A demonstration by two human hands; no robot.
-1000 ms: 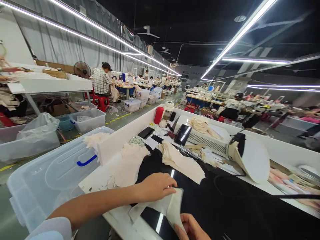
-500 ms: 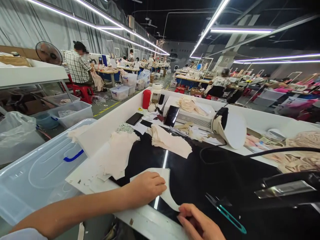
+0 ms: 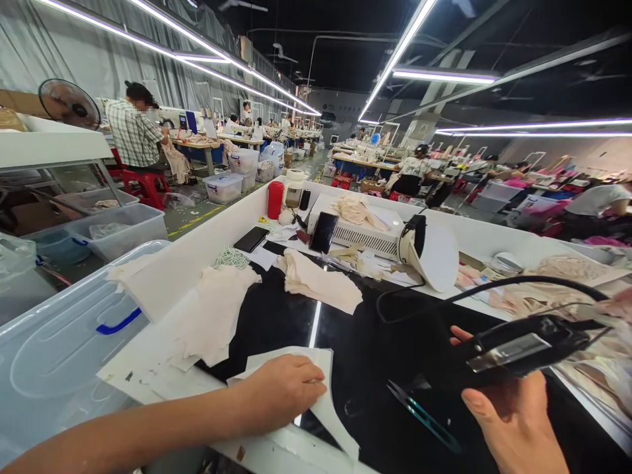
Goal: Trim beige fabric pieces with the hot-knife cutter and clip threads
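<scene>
Garment workshop, rows of sewing tables (image 3: pixel 355 159), seated worker (image 3: pixel 132 135) holding cloth (image 3: pixel 176 164), plastic bins (image 3: pixel 223 187), strip lights (image 3: pixel 400 56) overhead

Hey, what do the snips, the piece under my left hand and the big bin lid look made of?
Snips: likely metal, thin and pointed at the tips; behind, glossy turquoise, coated metal or plastic.
Piece: cloth or paper, I can't tell; pale, matt, thin, crisp-edged.
Lid: probably plastic, cloudy and translucent, with moulded ridges.

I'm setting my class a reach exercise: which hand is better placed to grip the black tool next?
Probably the right hand: its thumb and fingers are spread about the black tool, though contact is unclear. The left hand is farther off, resting on the white piece.
</scene>
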